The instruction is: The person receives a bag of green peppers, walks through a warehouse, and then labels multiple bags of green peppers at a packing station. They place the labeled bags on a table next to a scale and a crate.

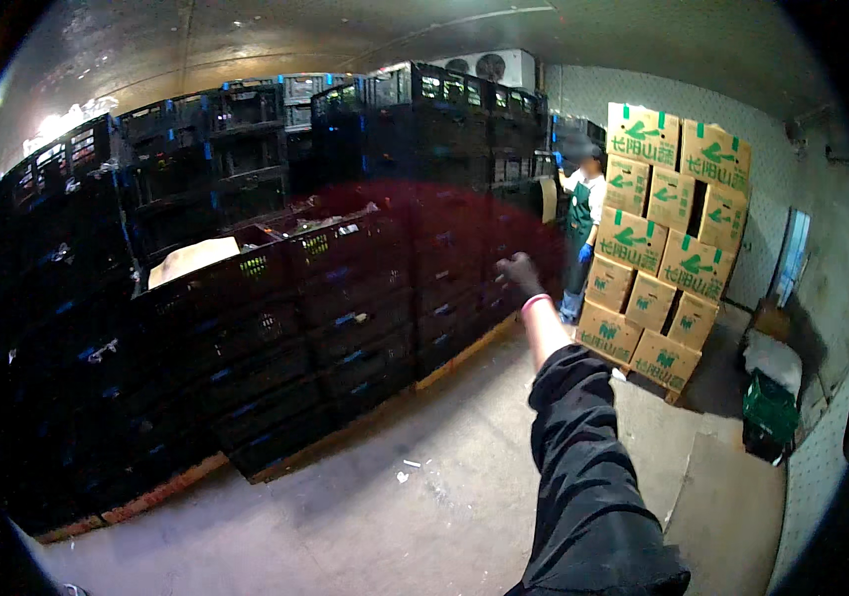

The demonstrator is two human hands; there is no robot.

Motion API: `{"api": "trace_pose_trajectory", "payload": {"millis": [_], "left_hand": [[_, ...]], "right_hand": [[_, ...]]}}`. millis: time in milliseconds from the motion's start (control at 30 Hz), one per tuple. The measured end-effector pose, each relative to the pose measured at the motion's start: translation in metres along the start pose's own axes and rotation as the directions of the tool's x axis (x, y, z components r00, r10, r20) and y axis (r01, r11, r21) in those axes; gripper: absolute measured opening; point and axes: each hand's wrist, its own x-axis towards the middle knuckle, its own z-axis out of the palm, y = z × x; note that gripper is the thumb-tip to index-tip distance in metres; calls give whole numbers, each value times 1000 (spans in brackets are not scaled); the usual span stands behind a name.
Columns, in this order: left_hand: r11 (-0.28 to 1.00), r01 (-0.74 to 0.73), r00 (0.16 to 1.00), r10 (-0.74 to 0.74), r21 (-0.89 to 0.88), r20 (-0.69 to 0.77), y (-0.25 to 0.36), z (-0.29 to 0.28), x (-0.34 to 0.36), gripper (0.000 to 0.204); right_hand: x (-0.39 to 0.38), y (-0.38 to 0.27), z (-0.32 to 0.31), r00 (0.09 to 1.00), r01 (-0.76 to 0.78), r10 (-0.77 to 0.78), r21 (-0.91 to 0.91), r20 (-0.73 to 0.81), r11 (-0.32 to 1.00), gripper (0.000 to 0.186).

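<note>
Crates [345,298] stand stacked; I can't tell what's left or if your right hand [518,277] grips. Left hand unseen.

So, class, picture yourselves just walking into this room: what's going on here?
The person's dark-gloved right hand is stretched out in front of tall stacks of black crates; nothing shows in its grasp, and whether it touches a crate is unclear. The left hand is out of view. Farther back, a blue-gloved co-worker stands between the crates and a stack of cardboard boxes. A light brown sheet lies atop a lower crate stack.
</note>
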Motion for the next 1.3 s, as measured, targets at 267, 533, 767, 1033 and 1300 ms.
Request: {"api": "trace_pose_trajectory", "payload": {"millis": [267,533,767,1033,1300], "left_hand": [[994,-102,994,104,48,-35,0,-4,14,5],[968,-234,964,244,-95,105,-18,-67,-23,10],[982,-183,968,188,46,-167,-99,-151,-186,6],[994,41,872,16,105,-490,-198,-264,-302,13],[892,437,470,-332,-111,-818,-302,-299,-377,35]], "right_hand": [[-89,83,137,571,63,36,-87,820,994,23],[-544,150,279,-799,-56,107,-251,592,966,53],[-886,36,307,-899,-182,-189,55,396,982,52],[-1087,-33,350,-937,-218,-135,-238,321,946,52],[-1229,-31,420,-954,-202,-39,-539,297,818,53]]}}
